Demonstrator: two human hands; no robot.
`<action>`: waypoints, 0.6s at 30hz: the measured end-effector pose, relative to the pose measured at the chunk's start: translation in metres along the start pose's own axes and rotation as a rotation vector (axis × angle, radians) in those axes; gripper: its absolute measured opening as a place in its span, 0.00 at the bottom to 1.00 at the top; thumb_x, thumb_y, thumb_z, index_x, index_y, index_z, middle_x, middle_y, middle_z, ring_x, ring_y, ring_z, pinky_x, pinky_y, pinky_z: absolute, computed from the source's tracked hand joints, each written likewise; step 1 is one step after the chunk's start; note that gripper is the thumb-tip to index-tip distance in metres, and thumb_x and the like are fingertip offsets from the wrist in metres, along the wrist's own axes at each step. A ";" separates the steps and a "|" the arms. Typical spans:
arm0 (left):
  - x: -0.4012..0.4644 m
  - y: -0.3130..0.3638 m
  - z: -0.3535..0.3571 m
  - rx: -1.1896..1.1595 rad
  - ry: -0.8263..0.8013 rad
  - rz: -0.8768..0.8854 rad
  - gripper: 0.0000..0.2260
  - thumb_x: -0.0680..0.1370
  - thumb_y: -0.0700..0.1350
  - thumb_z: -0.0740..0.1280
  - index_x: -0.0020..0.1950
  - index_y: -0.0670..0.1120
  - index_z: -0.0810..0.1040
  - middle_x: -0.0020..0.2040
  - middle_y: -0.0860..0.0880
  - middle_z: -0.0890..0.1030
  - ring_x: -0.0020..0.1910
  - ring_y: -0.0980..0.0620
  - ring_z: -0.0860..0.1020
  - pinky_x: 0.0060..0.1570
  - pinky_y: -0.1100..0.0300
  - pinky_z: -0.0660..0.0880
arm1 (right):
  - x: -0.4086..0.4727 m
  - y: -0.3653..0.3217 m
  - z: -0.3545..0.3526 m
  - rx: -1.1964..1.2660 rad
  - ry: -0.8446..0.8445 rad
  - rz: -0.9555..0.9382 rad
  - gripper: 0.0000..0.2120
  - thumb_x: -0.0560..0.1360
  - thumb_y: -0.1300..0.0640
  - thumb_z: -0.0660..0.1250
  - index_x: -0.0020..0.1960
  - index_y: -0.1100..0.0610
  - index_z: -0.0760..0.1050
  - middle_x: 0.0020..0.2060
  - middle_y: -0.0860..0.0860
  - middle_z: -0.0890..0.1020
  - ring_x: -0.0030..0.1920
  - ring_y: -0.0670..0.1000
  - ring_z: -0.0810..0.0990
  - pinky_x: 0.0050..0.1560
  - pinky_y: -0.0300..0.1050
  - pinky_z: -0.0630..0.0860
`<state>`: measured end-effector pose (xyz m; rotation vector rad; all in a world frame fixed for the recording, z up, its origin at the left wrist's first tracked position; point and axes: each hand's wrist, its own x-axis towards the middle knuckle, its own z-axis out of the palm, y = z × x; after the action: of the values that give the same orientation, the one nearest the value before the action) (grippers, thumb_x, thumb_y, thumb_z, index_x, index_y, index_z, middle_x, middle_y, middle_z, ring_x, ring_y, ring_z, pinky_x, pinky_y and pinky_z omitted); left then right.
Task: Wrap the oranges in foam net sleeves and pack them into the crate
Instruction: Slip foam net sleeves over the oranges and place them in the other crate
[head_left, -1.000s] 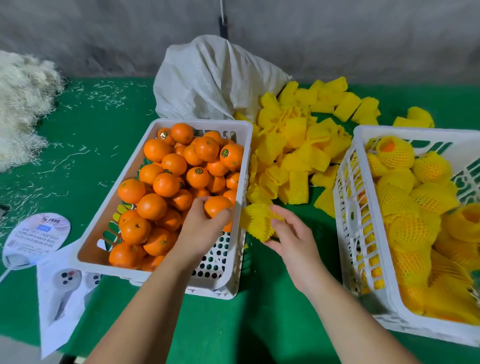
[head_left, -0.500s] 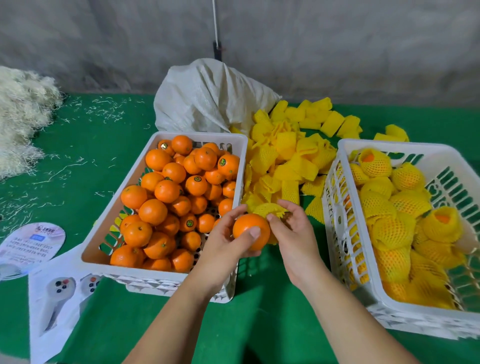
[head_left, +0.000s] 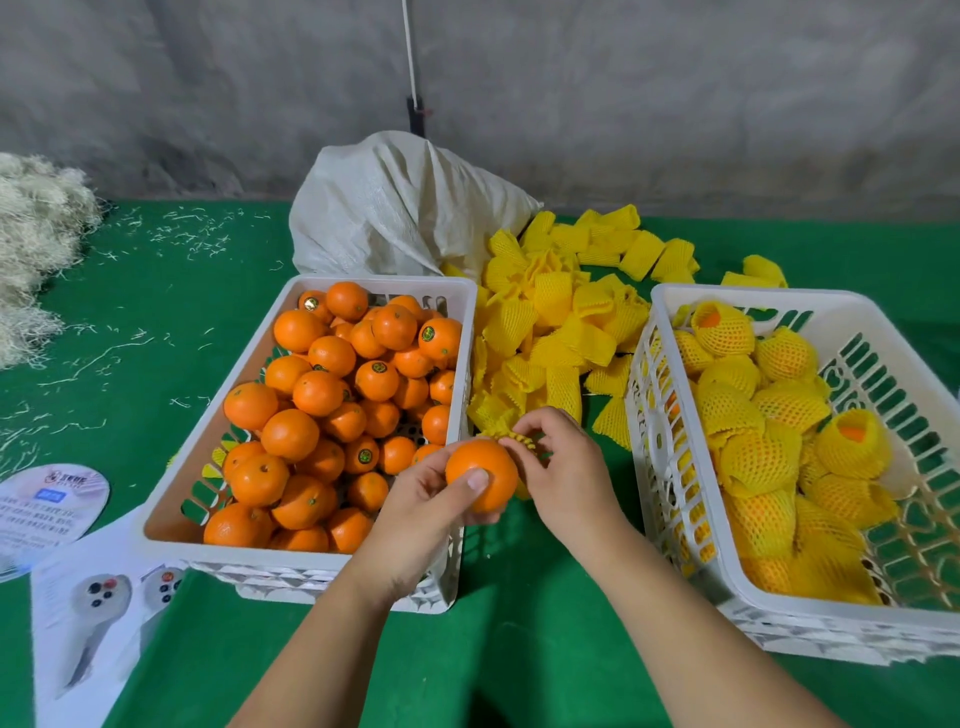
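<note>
The surface (head_left: 130, 312) is covered in green cloth and backs onto a rough grey wall (head_left: 623, 104). Pale straw-like fibre (head_left: 36, 249) is heaped at the far left, with loose strands scattered across the cloth. A white woven sack (head_left: 395, 208) lies against the wall behind the left crate (head_left: 208, 452), which holds bare oranges (head_left: 322, 389). Loose yellow foam net sleeves (head_left: 561, 322) are piled between the two crates. The right crate (head_left: 675, 519) holds wrapped oranges (head_left: 769, 415). Printed leaflets (head_left: 67, 597) lie at the near left corner.

The left hand (head_left: 421, 514) holds one orange (head_left: 480, 473) in a closed grip, thumb on its near face, above the gap between the crates. The right hand (head_left: 566, 473) pinches a foam net sleeve (head_left: 514, 441) that touches the orange's far side.
</note>
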<state>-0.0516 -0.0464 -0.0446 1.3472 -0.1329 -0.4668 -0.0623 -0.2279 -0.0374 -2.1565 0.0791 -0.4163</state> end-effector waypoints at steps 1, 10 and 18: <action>0.001 -0.001 0.000 -0.006 0.015 0.011 0.26 0.72 0.63 0.80 0.68 0.55 0.83 0.64 0.47 0.83 0.62 0.42 0.84 0.52 0.52 0.83 | 0.000 0.000 0.000 0.022 -0.011 0.025 0.06 0.79 0.54 0.73 0.51 0.47 0.76 0.47 0.42 0.81 0.47 0.41 0.79 0.46 0.38 0.77; -0.001 -0.002 0.003 0.068 0.151 0.091 0.33 0.74 0.56 0.80 0.75 0.63 0.70 0.67 0.54 0.77 0.60 0.51 0.84 0.54 0.55 0.83 | -0.005 -0.012 -0.004 0.290 0.018 0.177 0.07 0.79 0.54 0.72 0.56 0.44 0.81 0.49 0.41 0.84 0.52 0.45 0.83 0.54 0.51 0.83; 0.003 -0.003 0.025 0.208 0.289 0.173 0.28 0.72 0.58 0.77 0.70 0.60 0.71 0.63 0.47 0.80 0.58 0.48 0.83 0.57 0.50 0.83 | -0.024 -0.026 -0.007 0.142 0.046 -0.128 0.06 0.80 0.56 0.71 0.57 0.52 0.83 0.51 0.42 0.81 0.52 0.42 0.81 0.50 0.34 0.77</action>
<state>-0.0583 -0.0705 -0.0422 1.5768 -0.0596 -0.1114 -0.0895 -0.2128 -0.0195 -2.0190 -0.0615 -0.5297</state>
